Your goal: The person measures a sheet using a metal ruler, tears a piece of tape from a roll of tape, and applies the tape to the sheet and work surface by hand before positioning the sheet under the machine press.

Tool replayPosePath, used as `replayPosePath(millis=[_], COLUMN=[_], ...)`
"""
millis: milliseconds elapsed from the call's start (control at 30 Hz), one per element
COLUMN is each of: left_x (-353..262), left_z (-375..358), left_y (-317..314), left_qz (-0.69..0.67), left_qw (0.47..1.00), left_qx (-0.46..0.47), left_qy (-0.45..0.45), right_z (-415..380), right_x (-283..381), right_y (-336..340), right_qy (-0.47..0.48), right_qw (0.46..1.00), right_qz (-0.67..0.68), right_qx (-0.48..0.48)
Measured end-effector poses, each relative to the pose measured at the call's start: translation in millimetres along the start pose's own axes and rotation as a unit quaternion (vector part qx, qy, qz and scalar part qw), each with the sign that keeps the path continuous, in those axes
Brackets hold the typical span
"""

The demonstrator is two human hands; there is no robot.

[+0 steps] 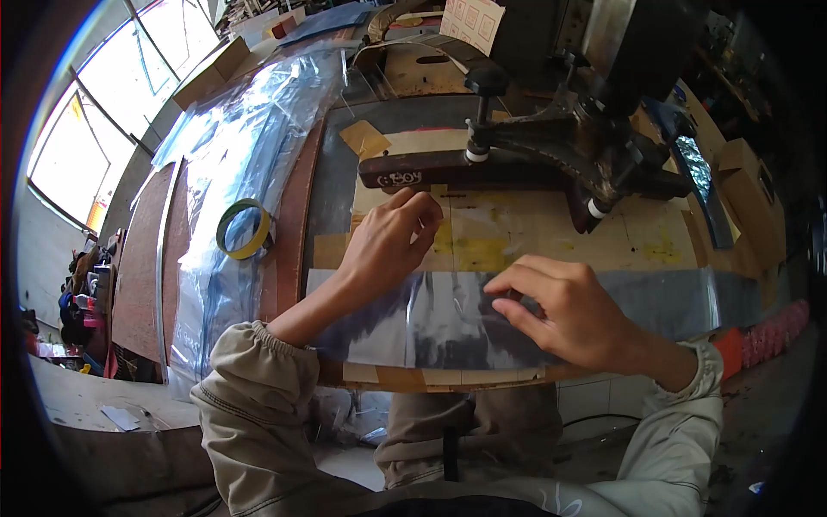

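Note:
My left hand point(393, 234) is over the board point(551, 226), just in front of the dark press bar point(517, 172). Its fingers are curled toward the thumb, and whatever lies between the tips is too small to make out. Lower and to the right, my right hand point(564, 308) hovers over a clear plastic sheet point(448, 323). Its fingers are bent, with a gap between forefinger and thumb and nothing visible in it. The shiny sheet lies along the front edge of the board, under both forearms. Yellow stains and strips of tape mark the board.
A black metal machine point(594, 129) holds the bar at the back. On the left, a tape roll point(244, 229) rests on stacked plastic sheets point(233, 138). A cardboard box point(751, 194) and pink bubble wrap point(775, 334) are at the right.

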State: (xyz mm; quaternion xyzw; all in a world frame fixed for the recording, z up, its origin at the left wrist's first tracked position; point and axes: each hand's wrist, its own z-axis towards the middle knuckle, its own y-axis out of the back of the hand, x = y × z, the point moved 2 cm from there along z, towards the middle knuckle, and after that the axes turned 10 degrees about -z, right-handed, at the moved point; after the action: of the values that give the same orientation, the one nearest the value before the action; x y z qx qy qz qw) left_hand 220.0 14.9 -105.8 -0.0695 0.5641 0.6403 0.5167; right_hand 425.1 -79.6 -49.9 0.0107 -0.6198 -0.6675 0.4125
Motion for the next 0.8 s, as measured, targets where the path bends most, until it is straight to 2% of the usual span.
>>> replayPosePath(millis=[67, 167, 200, 367, 533, 667, 800], left_x=[2.4, -0.7, 4.1, 14.7, 9.7, 14.3, 13.2], left_z=[2.7, 5.3, 5.8, 2.9, -4.2, -1.0, 3.0], left_y=[-2.4, -2.2, -2.9, -2.0, -1.1, 0.9, 5.9], left_qz=[0.024, 0.099, 0.073, -0.066, -0.087, -0.130, -0.187], left_qw=[1.000, 0.990, 0.992, 0.996, 0.994, 0.987, 0.974], left_qx=[-0.005, 0.000, 0.009, 0.017, 0.064, 0.076, 0.081], left_qy=[-0.012, -0.097, -0.098, -0.054, -0.011, 0.061, 0.099], right_z=[15.1, 40.1, 45.5, 54.0, 44.8, 43.9, 47.2], right_x=[-10.2, -27.8, -29.7, -53.4, -56.7, -55.6, -48.5], right_y=[-9.1, -29.2, -32.2, -43.7, -54.6, -51.5, -53.1], right_qy=[0.036, 0.043, 0.027, 0.041, 0.075, 0.147, 0.202], right_qw=[0.998, 0.992, 0.995, 0.992, 0.989, 0.974, 0.938], right_qz=[-0.049, -0.099, -0.067, -0.071, -0.093, -0.142, -0.255], right_qx=[0.001, -0.058, -0.062, -0.092, -0.092, -0.095, -0.114])
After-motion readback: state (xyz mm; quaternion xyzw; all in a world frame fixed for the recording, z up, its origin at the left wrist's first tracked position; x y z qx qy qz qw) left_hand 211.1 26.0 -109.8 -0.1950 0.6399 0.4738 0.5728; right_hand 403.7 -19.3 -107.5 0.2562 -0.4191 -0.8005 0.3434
